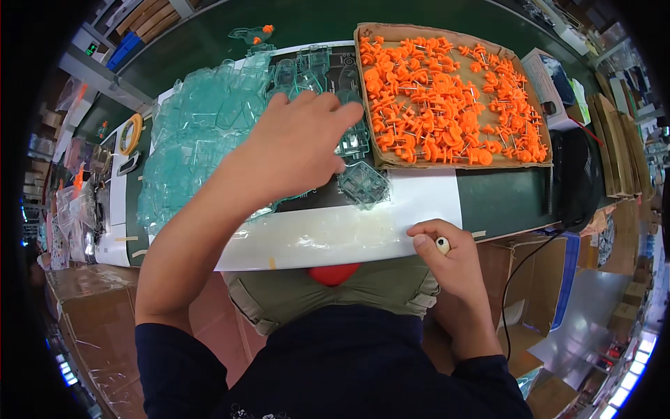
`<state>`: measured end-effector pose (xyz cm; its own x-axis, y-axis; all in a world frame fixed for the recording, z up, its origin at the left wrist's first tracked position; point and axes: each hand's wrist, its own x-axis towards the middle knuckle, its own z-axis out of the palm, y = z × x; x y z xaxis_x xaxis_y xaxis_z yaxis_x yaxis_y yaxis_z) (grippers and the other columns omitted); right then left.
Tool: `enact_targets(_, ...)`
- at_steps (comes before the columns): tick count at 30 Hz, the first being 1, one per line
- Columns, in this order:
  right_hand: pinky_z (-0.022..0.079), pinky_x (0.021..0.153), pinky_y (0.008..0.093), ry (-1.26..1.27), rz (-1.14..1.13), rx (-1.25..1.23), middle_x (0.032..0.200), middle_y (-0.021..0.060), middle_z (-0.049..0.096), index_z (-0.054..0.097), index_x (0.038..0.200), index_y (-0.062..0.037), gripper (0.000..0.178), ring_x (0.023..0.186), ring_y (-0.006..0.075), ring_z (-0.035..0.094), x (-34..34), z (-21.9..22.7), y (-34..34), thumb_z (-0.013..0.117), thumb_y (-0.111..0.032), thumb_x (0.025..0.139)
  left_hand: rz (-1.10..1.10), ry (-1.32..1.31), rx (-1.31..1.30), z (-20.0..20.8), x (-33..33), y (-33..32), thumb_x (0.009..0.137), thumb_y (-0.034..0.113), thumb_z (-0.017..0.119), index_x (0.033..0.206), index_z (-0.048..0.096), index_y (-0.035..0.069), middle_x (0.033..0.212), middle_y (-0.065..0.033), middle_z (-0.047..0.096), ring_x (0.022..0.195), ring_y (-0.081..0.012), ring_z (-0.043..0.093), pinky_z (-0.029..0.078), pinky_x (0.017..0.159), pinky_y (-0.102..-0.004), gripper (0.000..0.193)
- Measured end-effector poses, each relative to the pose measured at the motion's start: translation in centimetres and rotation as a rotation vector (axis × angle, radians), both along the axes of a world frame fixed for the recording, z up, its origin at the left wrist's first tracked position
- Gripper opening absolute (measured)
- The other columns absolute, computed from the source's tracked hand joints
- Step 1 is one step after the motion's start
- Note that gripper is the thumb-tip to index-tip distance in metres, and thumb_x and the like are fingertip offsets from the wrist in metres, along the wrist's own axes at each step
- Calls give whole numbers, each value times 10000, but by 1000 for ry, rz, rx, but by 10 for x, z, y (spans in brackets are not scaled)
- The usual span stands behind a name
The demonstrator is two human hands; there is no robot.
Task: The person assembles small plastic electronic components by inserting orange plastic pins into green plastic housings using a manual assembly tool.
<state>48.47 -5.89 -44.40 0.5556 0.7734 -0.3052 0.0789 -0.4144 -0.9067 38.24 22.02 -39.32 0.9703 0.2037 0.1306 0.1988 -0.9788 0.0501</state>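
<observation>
My left hand (303,140) reaches over a spread of clear green-tinted plastic shells (209,112). Its fingers are apart and bent downward, with the fingertips partly hidden, and nothing shows in its grip. Just right of its thumb lies a single clear shell (363,184) with a boxy moulded shape. At the table's front edge, my right hand (450,258) is closed around a small off-white rod-like thing (442,245) with a dark spot in its end. Most of that thing is hidden in the palm.
A shallow cardboard tray (447,166) full of orange plastic parts with metal pins (447,98) stands at the right. Another clear piece with orange on it (252,35) lies at the back. A yellow tape roll (130,134) is far left; a black bag (581,178) sits right.
</observation>
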Motion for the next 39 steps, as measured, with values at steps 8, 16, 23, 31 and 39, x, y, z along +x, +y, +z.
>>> enact_targets(8,423,717,233,-37,-3,49,821,24,642,735,1028,-7,155,754,104,503,1,-7,-2,662,-105,934,-78,-272,-16,5,-35,-37,826,93,662,1208,573,71,1120,-113,659,974,-296,628,444,826,-413,393)
enact_targets(16,458,667,249,-149,32,70,783,36,676,739,975,-8,143,697,133,557,9,28,23,687,-118,900,279,182,-559,-16,-91,-81,822,138,694,1262,560,96,1168,-122,653,1007,-281,603,422,874,-388,462)
enact_targets(23,496,633,318,-906,78,-65,800,63,712,756,962,-42,218,678,197,613,59,57,114,673,-230,889,208,-188,-229,-49,-93,-112,825,179,732,1236,588,98,1301,-100,603,1092,-273,549,387,930,-422,443)
enact_targets(31,549,711,396,-1345,269,-223,1080,49,743,762,1078,-138,224,816,293,698,83,37,160,651,-264,929,173,-252,-330,-63,-106,-116,798,203,764,1168,678,117,1398,-50,562,1143,-274,506,313,1006,-452,390)
enact_targets(39,536,690,366,-1346,165,-109,1012,39,748,761,1052,-123,199,779,249,680,94,39,154,673,-246,924,101,-276,-327,-51,-111,-113,831,169,742,1153,707,132,1343,-26,614,1121,-259,551,381,981,-422,325)
